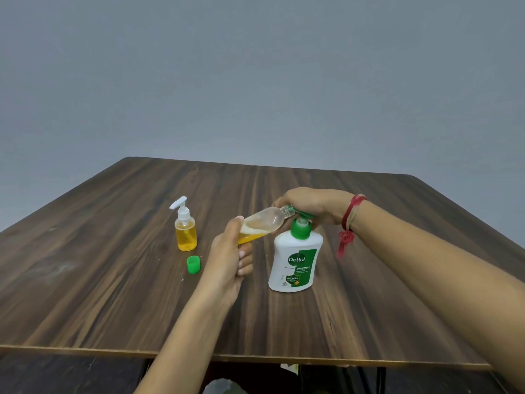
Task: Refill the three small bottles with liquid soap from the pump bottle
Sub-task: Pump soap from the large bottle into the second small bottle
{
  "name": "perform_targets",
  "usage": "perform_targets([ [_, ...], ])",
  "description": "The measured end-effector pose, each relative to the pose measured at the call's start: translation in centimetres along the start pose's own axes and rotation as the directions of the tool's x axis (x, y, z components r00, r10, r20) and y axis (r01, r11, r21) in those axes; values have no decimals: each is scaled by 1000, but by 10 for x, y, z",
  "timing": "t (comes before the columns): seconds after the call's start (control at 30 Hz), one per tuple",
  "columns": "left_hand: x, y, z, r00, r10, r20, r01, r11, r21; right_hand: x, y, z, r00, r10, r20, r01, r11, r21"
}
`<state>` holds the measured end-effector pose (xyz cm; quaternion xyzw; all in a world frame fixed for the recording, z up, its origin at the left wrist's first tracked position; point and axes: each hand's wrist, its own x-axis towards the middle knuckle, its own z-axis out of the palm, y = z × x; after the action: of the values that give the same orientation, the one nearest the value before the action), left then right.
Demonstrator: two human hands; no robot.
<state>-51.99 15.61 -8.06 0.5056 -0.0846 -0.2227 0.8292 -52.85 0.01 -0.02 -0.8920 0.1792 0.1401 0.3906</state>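
Nearest, the left hand (pixel 231 257) grips the base of a small clear plastic bottle (pixel 265 223). The bottle is tilted, its long axis climbing toward 2 o'clock, and its open mouth meets the green spout of the white, green-labelled pump bottle (pixel 295 260) on the dark wooden table (pixel 113 294). Amber soap pools in its low end, well short of full. A loose green screw cap (pixel 193 264) lies at 9 o'clock of that hand. Farther off, the right hand (pixel 311 204) curls over the pump head. At 10 o'clock stands a small bottle with white pump top (pixel 186 233), nearly full of amber soap. No third small bottle shows.
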Motion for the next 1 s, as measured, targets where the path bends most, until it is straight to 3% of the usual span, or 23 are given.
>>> perform_targets([
  [0.3, 1, 1, 0, 1000, -9, -3, 9, 1000, -5, 3, 3, 2, 1000, -3, -5, 3, 999, 51],
  [0.47, 1, -2, 0, 1000, -24, 10, 24, 1000, -14, 1, 1, -2, 1000, -2, -8, 1, 1000, -29],
  [0.6, 3, -2, -3, 1000, -17, -7, 17, 1000, -26, 2, 3, 3, 1000, 8, -13, -7, 999, 45],
  [0.8, 1, -1, -2, 1000, -2, 11, 2, 1000, -11, 2, 0, -4, 1000, -7, 23, 8, 1000, -29],
  [1.0, 4, -4, -2, 1000, -9, 7, 9, 1000, 22, 7, 6, 0, 999, -23, -30, 21, 999, -43],
])
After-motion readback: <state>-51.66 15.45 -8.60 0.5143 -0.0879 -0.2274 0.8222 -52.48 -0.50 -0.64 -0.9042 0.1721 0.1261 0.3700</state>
